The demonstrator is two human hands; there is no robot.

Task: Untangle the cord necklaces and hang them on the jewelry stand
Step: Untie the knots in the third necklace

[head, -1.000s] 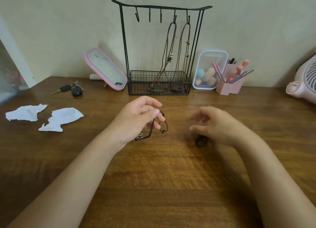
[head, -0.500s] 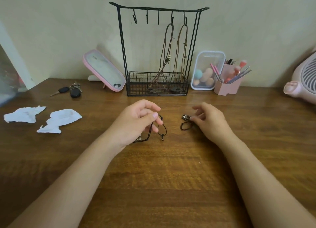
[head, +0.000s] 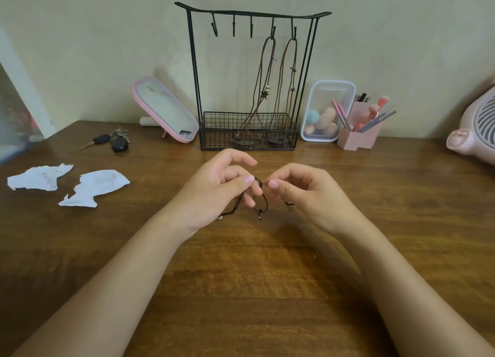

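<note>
Currently thin black cord necklace (head: pixel 259 211) dangles over brown wooden bench (head: pixel 254 289) centre. Left hand (head: pixel 214 190) grip pinches its top loop; right hand (head: pixel 308 193) grip clenched on another cord bit. Likely light, limp, snag-prone: hold near knots. Black wire jewelry stand (head: pixel 219 139) at rear edge.

Black cord necklace (head: pixel 263 200): thin and dark, pinched between thumb and forefinger of the left hand (head: pixel 214 190). A small loop hangs just below those fingertips, and a strand trails under the palm.
Loose bit of cord (head: pixel 289 203): peeks out under the curled right hand (head: pixel 308 193); whether it is gripped is unclear.
Jewelry stand (head: pixel 194 70): black wire, upright, beyond both hands.
Brown cord necklaces (head: pixel 267 70): two, on the stand's two rightmost hooks, their ends in its basket (head: pixel 214 139).
</note>
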